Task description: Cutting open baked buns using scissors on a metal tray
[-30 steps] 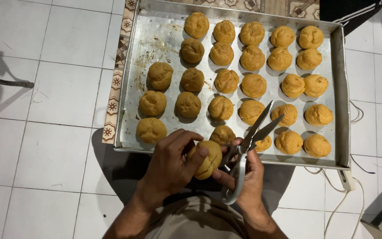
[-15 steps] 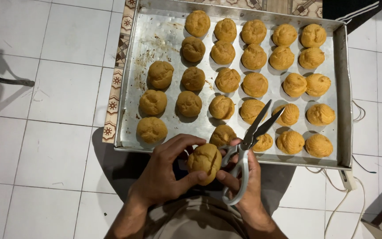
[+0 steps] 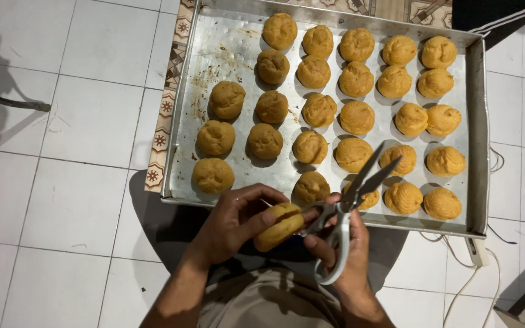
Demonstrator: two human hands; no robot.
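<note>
Pastry puff [image 3: 278,226], round and golden brown, is held just below the near rim of the metal baking tray [image 3: 478,121], over the person's lap. It is gripped by the left hand [image 3: 235,222], whose fingers [image 3: 261,195] are clamped around it, with the thumb pressed against its underside. Just to the right of the puff, a pair of scissors [image 3: 341,222] with pale handles is held in the right hand [image 3: 344,255]; the fingers are closed through and around the handle loops. The blades are parted and are pointed up and to the right, over the near edge of the tray, with their tips above the puffs in the tray's nearest rows. The handle end of the scissors is seen touching or almost touching the held puff; which of the two cannot be told. Many more baked puffs [image 3: 347,79] are laid out in rows inside the tray. The tray is set on a patterned mat [image 3: 164,109], which lies on a white tiled floor [image 3: 62,121]. A white cable [image 3: 475,267] is seen beside the tray's near right corner.
</note>
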